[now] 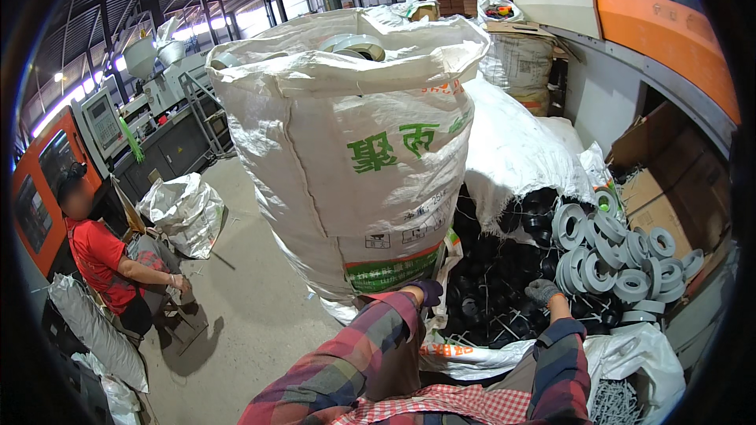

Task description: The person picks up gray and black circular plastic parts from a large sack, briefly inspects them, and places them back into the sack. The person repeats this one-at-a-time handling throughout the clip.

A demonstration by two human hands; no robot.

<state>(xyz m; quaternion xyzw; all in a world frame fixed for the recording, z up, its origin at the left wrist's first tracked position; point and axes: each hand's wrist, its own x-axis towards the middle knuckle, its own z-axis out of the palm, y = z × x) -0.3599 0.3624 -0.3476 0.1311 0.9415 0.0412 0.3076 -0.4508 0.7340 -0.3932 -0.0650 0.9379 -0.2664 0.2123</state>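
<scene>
My left hand, in a dark purple glove, is at the lower right side of a tall white woven sack; whether it grips anything is hard to see. Grey plastic rings show at the sack's mouth. Over a heap of black plastic parts is my right hand, in a grey knitted glove, its fingers curled and their undersides hidden. Just right of it lies a pile of grey plastic rings. Thin pale plastic sticks lie among the black parts.
A person in a red shirt sits at the left beside an orange machine. White sacks stand on the floor. Another orange machine and a cardboard box are at the right. A sack of grey sticks lies lower right.
</scene>
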